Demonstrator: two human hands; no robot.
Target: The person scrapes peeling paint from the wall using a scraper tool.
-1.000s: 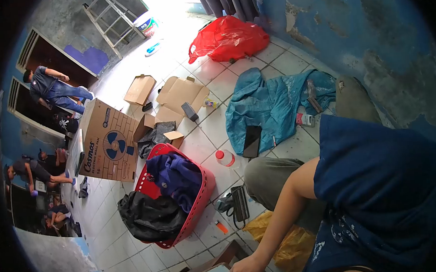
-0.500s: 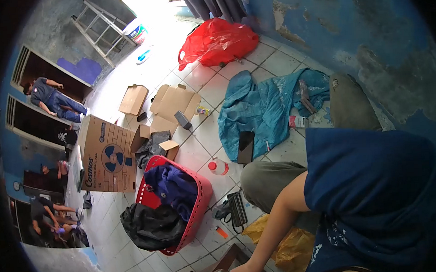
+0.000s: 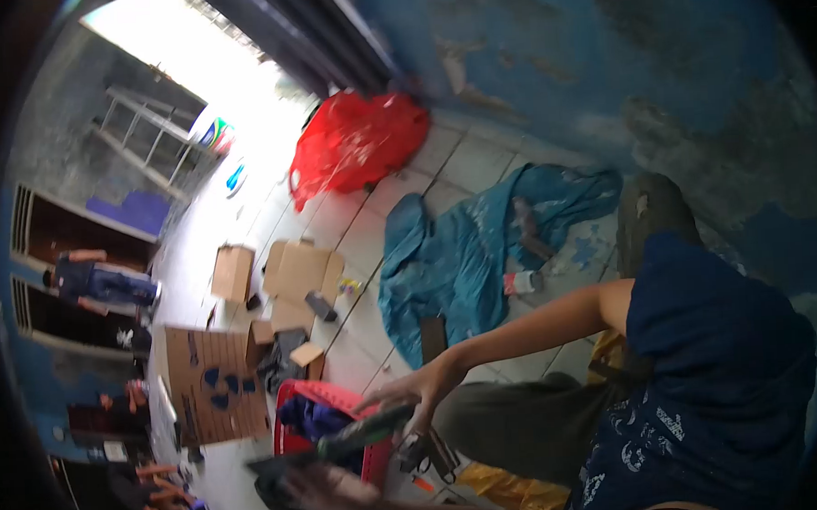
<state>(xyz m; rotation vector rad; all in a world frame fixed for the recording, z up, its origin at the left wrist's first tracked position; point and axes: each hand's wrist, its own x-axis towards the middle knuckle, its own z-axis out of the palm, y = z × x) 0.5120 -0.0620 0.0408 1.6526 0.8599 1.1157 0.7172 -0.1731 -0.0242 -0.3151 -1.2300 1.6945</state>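
Left hand (image 3: 332, 492) of yours is blurred and sits over the basket area, right beside the underside of the dark flat item (image 3: 348, 440); you cannot tell from this view whether its fingers are open or closed, or whether they touch. Your right hand (image 3: 415, 408) has the item's other end pinched between its thumb and its outstretched fingers. The item is tilted and hangs over the red basket (image 3: 377, 459), smeared by motion, so its exact kind is unclear.

Across the view from the left, you have a person (image 3: 109, 282) by the doorways, then the large cardboard box (image 3: 218, 386) with a blue fan print. Just right of that lie the opened-out cardboard (image 3: 301, 267) and a small dark block (image 3: 320, 305) at its edge. Your basket holds purple cloth (image 3: 312, 415), partly covered by the item and your hands. The red plastic bag (image 3: 360, 140) is heaped on the tiles near the wall. Close to your right hand, the dark slab (image 3: 433, 338) lies at the edge of the blue-green cloth (image 3: 459, 269). An orange object (image 3: 422, 483) is on the floor near your knee, beside the yellow plastic (image 3: 510, 489). Farther right, a red-and-white pack (image 3: 522, 282) lies against the blue-green cloth.
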